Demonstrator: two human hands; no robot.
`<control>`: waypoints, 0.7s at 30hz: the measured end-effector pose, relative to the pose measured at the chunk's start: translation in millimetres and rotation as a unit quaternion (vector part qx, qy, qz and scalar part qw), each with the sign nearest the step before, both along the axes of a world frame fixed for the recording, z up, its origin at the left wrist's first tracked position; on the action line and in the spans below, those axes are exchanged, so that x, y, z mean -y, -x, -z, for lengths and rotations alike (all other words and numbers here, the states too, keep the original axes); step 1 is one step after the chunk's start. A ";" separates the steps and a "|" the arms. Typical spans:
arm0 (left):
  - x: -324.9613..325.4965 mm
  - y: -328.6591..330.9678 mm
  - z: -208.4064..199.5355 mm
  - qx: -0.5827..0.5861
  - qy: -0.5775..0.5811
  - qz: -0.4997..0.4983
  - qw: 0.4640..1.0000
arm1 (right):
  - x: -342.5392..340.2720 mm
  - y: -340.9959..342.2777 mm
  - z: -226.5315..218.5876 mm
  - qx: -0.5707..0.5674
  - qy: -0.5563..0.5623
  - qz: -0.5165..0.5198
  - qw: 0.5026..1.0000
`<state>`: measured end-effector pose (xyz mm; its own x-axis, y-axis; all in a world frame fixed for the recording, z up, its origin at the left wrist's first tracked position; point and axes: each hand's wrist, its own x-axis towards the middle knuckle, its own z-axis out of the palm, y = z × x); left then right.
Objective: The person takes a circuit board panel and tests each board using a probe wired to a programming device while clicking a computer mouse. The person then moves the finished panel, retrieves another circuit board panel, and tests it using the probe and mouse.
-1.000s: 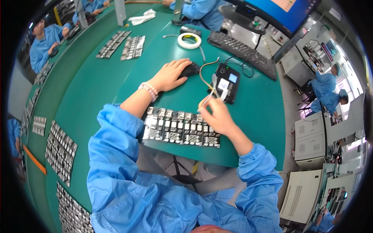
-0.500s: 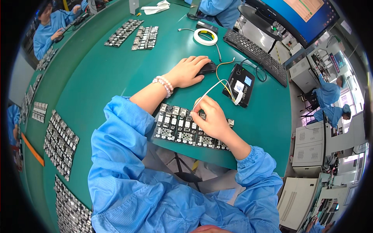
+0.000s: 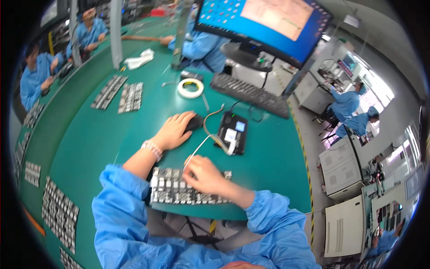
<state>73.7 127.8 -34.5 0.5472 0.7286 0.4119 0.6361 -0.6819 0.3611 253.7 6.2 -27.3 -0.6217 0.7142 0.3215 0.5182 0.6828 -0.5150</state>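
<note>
My left hand [image 3: 169,133], a beaded bracelet at its wrist, is laid over a black computer mouse [image 3: 195,122]. Below it, my right hand [image 3: 206,175] pinches the end of a thin white cable [image 3: 197,149] over a panel of small circuit boards [image 3: 168,185]. The hand hides part of the panel, and blur keeps me from telling whether the cable end touches a board. From there the cable runs up to a black box with a small lit screen [image 3: 233,134], right of the mouse.
A roll of white tape [image 3: 182,92] lies beyond the mouse, near a black keyboard [image 3: 251,95] and a monitor [image 3: 268,22]. More board panels [image 3: 61,214] lie on the left of the green table [image 3: 107,141]. Co-workers in blue sit across and to the sides.
The view has tipped upward, so the monitor shows more fully and the table sits lower and further left. Both hands keep their places on the mouse and cable.
</note>
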 end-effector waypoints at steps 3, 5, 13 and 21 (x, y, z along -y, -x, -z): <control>4.1 -3.5 -3.4 0.000 -0.002 -0.004 1.000 | 5.1 1.6 -4.4 0.008 0.012 0.001 1.000; 3.2 -7.8 -7.7 -0.005 0.000 -0.008 1.000 | 5.4 -1.2 -3.3 -0.003 0.006 0.004 1.000; -4.5 -5.1 -7.8 0.022 -0.002 0.003 1.000 | -0.3 0.0 -4.6 -0.042 -0.009 0.004 0.999; -3.1 -0.7 -0.6 0.013 0.004 -0.008 1.000 | 1.2 -0.1 4.7 -0.065 -0.035 0.008 0.997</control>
